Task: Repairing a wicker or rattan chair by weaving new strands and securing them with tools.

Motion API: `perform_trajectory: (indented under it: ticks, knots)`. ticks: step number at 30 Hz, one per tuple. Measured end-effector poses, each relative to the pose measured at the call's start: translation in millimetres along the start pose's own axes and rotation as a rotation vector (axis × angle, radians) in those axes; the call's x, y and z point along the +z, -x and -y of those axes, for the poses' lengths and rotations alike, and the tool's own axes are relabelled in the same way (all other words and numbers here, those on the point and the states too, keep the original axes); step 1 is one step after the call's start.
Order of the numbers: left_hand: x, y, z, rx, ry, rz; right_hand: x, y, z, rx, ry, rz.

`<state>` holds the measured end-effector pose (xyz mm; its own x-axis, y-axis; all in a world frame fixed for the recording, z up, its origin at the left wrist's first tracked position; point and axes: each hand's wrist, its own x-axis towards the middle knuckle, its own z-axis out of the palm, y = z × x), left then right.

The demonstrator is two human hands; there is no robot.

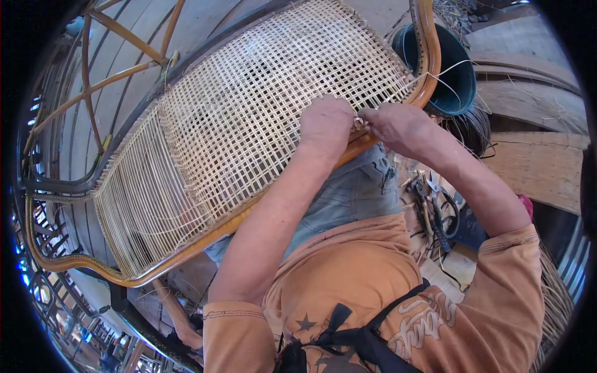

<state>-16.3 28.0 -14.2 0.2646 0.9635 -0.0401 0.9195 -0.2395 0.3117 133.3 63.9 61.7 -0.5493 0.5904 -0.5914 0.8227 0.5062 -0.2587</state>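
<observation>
A pale woven cane panel [249,87] lies across my lap, set in a curved brown rattan frame [205,248]. Its left end shows strands running one way only; the rest is an open square weave. My left hand [326,121] is closed at the near edge of the weave, its fingertips hidden beneath the knuckles. Beside it, my right hand [398,127] is closed at the same edge. A short piece of cane strand [359,120] shows between the two hands, seemingly pinched by the right fingers. What the left fingers grip is hidden.
A dark green bucket [457,68] stands beyond the frame's right corner, with a loose cane strand [459,64] curling over it. Scissors and other hand tools [429,205] lie on the floor at right. Wooden boards [535,165] are behind them. More rattan framework [93,81] rises at upper left.
</observation>
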Motion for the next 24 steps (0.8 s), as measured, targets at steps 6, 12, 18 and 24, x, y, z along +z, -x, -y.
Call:
perform_trajectory:
  ticks: [6,12,18,24]
  knots:
    - [6,-1,5,-0.030,0.032,-0.114,18,8,-7,-0.006,-0.074,-0.168]
    - [-11,45,-10,-0.065,0.243,-0.161,15,20,-21,0.011,-0.143,-0.176]
    - [-14,79,-11,-0.123,0.335,-0.148,7,15,-10,0.033,-0.170,-0.142]
    - [-33,94,0,-0.151,0.374,-0.178,16,26,3,0.105,-0.255,-0.302]
